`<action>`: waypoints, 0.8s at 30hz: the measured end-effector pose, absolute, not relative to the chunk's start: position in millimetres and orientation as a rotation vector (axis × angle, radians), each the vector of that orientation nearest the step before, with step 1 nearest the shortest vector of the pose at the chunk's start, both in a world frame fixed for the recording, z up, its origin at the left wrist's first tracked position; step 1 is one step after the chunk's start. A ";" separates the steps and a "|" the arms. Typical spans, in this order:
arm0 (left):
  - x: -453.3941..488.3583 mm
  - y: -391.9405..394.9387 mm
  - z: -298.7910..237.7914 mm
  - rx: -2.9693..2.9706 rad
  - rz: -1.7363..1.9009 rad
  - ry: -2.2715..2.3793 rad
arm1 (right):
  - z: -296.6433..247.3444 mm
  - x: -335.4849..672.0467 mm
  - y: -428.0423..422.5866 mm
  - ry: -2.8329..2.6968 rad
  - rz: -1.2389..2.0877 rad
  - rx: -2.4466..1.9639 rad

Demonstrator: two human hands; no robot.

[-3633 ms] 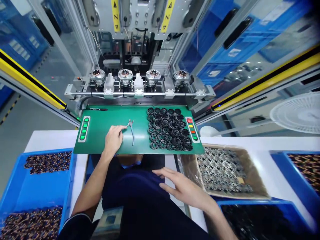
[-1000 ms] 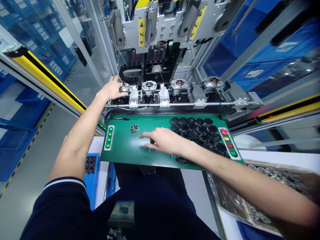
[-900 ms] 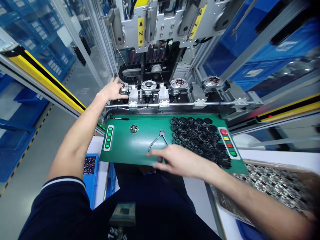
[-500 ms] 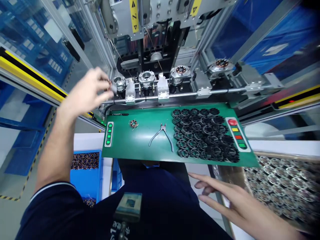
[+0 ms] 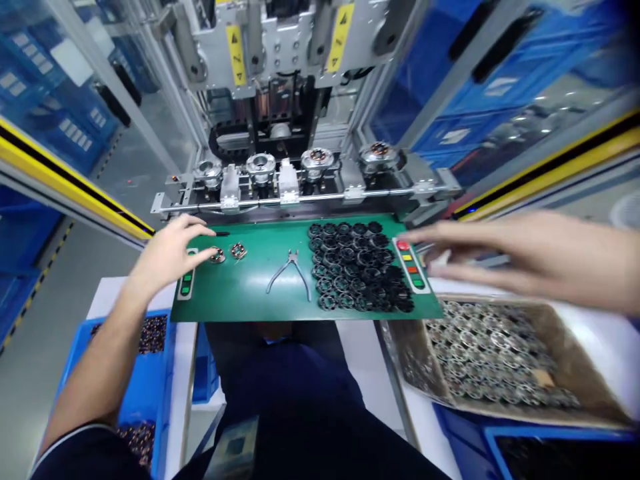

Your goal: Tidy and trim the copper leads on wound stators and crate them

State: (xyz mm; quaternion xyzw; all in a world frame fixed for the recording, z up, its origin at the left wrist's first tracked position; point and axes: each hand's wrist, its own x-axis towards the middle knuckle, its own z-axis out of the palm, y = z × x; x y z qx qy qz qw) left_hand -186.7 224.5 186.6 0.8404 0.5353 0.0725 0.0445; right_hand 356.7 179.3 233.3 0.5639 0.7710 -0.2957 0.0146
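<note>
**Q:** What is recorded of the surface and room?
**A:** A green rubber mat (image 5: 250, 300) is laid on a white laminate surface (image 5: 365, 373), and a brown cardboard box (image 5: 400, 360) of silver slotted rings is placed to the right.

**Q:** Hands?
**A:** The spread left hand (image 5: 167, 257) is held just beside a copper-wound steel ring (image 5: 217, 255); the spread right hand (image 5: 520, 257) is extended above the mat's right edge.

A copper-wound stator (image 5: 217, 255) lying flat on the green mat (image 5: 250, 300), a second stator (image 5: 238, 251) just beside it (copper coils showing on both), near the mat's left end
</note>
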 end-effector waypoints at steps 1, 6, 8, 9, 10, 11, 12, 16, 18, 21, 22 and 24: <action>-172.6 232.2 206.1 2.607 0.306 1.606 | 244.9 357.1 204.2 2.398 -0.748 1.797; -46.4 308.6 256.1 2.815 0.376 1.338 | 247.9 328.1 326.3 2.262 -0.098 2.063; 4.1 345.8 249.3 2.873 0.258 1.352 | 230.5 319.1 360.2 2.220 -0.126 2.075; 24.2 362.8 242.1 2.882 0.209 1.391 | 221.3 317.7 373.0 2.189 -0.139 2.091; 40.3 377.9 233.3 2.879 0.153 1.417 | 212.9 318.3 383.6 2.163 -0.152 2.108; 52.3 390.8 223.8 2.872 0.122 1.441 | 205.7 320.5 392.3 2.141 -0.158 2.130; 60.8 401.5 214.3 2.861 0.095 1.465 | 200.0 323.9 399.6 2.127 -0.163 2.149; 73.9 428.9 186.9 2.844 0.024 1.512 | 188.9 338.9 422.9 2.058 -0.257 2.190; 77.4 440.3 180.6 2.849 -0.027 1.503 | 185.7 344.1 433.9 2.007 -0.407 2.145; 84.8 459.5 174.2 2.825 -0.163 1.475 | 178.4 347.9 448.4 1.911 -0.642 2.036; 87.2 465.5 171.9 2.810 -0.210 1.466 | 175.5 348.4 452.1 1.879 -0.697 2.007; 90.9 475.2 167.4 2.785 -0.283 1.455 | 170.2 348.8 457.2 1.834 -0.764 1.976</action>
